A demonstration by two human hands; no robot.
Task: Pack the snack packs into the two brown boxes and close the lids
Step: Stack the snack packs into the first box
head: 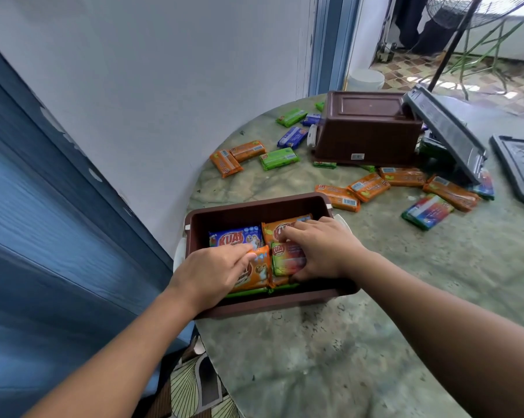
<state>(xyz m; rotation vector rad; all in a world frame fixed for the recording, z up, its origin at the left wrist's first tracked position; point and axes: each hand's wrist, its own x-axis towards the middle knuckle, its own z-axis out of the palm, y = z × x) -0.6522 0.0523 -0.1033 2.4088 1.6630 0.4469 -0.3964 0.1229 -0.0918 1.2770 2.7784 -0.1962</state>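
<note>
An open brown box point(254, 206) stands at the table's near left edge with several snack packs inside. My left hand point(212, 273) reaches into it and rests its fingers on an orange pack point(256, 271). My right hand point(321, 247) grips a green-and-red pack point(286, 257), fingers over its top and thumb under its near edge. A blue pack point(235, 236) and another orange pack point(280, 226) lie at the far side of the box. The second brown box point(366, 128) sits upside down farther back. Loose packs lie scattered around it.
One grey lid point(444, 131) leans against the overturned box, and another grey lid point(520, 167) lies flat at the right edge. Orange packs point(369, 187), green packs point(278, 158) and a rainbow pack point(428, 211) litter the round marbled table point(345, 342). A white wall stands at the left.
</note>
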